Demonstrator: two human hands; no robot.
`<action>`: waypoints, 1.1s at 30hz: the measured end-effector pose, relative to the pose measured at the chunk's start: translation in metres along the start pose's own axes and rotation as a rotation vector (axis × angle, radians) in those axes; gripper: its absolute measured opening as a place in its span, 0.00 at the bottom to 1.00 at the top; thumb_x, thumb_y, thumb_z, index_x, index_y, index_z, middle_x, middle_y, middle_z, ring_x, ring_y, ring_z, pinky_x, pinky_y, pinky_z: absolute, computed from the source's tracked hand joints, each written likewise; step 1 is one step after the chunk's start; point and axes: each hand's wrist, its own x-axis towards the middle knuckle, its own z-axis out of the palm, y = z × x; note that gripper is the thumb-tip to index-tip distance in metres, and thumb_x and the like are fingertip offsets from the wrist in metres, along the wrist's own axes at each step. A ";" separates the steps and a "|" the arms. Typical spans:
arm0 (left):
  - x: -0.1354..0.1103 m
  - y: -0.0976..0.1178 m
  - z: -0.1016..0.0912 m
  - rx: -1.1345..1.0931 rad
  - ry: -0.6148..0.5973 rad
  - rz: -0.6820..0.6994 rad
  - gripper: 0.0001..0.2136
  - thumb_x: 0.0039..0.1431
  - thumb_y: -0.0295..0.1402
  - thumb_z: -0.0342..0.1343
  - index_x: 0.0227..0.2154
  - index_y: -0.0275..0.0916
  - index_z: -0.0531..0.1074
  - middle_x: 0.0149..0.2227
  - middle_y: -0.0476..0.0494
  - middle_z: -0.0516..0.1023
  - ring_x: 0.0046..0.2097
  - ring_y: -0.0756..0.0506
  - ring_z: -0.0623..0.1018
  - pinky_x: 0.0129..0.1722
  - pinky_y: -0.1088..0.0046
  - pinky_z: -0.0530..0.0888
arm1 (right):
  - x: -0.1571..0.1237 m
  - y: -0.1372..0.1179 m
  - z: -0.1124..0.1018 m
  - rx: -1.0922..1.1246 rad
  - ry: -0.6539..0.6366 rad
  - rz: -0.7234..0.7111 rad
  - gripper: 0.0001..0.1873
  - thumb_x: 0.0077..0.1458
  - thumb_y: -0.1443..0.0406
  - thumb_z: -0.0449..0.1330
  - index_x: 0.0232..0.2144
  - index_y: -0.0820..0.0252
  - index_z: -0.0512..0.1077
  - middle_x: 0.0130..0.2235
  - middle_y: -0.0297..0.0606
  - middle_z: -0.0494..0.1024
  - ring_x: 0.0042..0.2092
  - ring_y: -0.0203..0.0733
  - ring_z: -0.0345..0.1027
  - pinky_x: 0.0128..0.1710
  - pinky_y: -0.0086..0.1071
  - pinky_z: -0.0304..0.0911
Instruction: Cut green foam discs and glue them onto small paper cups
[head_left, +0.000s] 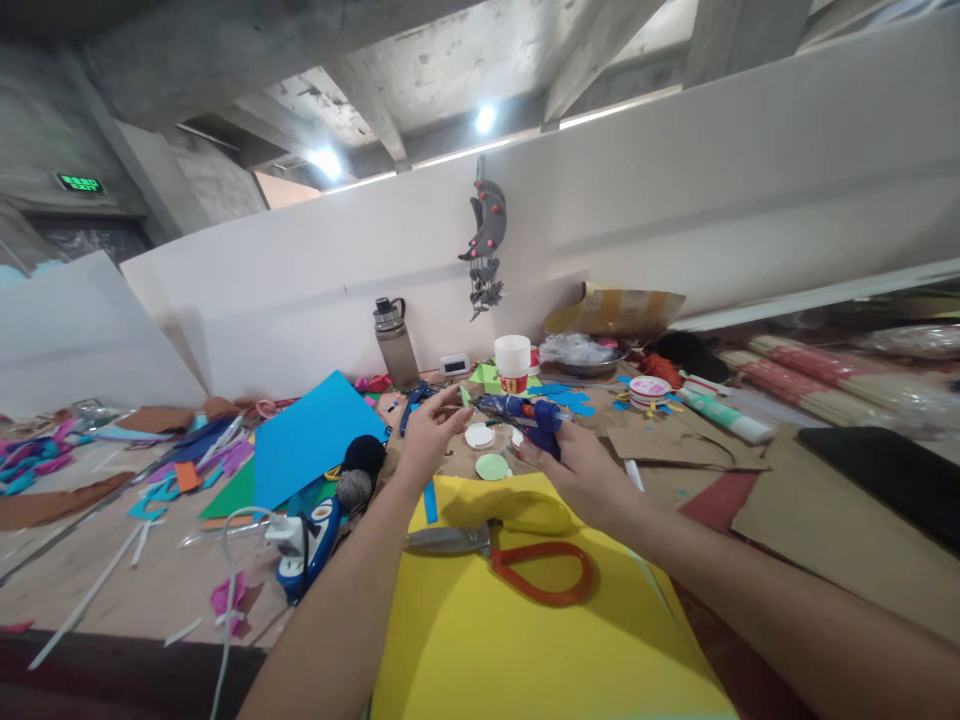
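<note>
My right hand (574, 462) grips a blue hot glue gun (536, 415), its nozzle pointing left. Just in front of that nozzle, my left hand (433, 428) pinches a small light green piece (465, 397), perhaps paper or felt. Below the hands lie a pale green disc (492, 466) and a white disc (479, 435). Closer to me, scissors (544, 575) with orange handles rest on yellow sheets (480, 650), blades toward the left. A narrow blue strip (430, 502) lies at the yellow sheets' left edge.
Stacked paper cups (512, 360) stand beyond the glue gun, with a water bottle (395, 345) to their left. Left of my arm are a blue power strip (311, 545) with a white cable and a blue sheet (315, 435). Cardboard (847, 530) lies on the right.
</note>
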 end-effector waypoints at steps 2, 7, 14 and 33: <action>0.000 0.000 -0.001 -0.001 0.007 0.001 0.25 0.49 0.39 0.63 0.50 0.38 0.72 0.44 0.39 0.78 0.41 0.43 0.78 0.35 0.70 0.75 | -0.001 0.000 0.000 0.001 -0.005 0.002 0.16 0.58 0.61 0.52 0.44 0.64 0.72 0.40 0.45 0.78 0.41 0.48 0.70 0.41 0.38 0.65; -0.001 0.001 0.000 -0.001 -0.028 0.001 0.25 0.48 0.39 0.63 0.51 0.39 0.72 0.47 0.38 0.77 0.42 0.42 0.77 0.35 0.69 0.75 | 0.000 0.000 0.000 -0.002 0.013 -0.004 0.16 0.57 0.62 0.52 0.44 0.64 0.72 0.38 0.44 0.78 0.38 0.47 0.70 0.39 0.37 0.64; 0.000 0.005 -0.002 -0.035 0.030 -0.033 0.26 0.48 0.40 0.63 0.51 0.37 0.72 0.46 0.38 0.77 0.40 0.45 0.77 0.35 0.71 0.74 | 0.000 0.000 0.000 0.034 -0.004 -0.020 0.18 0.57 0.61 0.52 0.46 0.64 0.71 0.42 0.46 0.77 0.42 0.48 0.70 0.43 0.39 0.64; -0.022 0.004 0.023 -0.464 -0.470 -0.365 0.22 0.49 0.45 0.63 0.43 0.36 0.73 0.36 0.38 0.78 0.35 0.46 0.79 0.29 0.76 0.70 | 0.010 0.020 0.006 0.343 0.214 0.265 0.20 0.41 0.54 0.67 0.32 0.61 0.69 0.21 0.31 0.70 0.23 0.38 0.63 0.23 0.31 0.61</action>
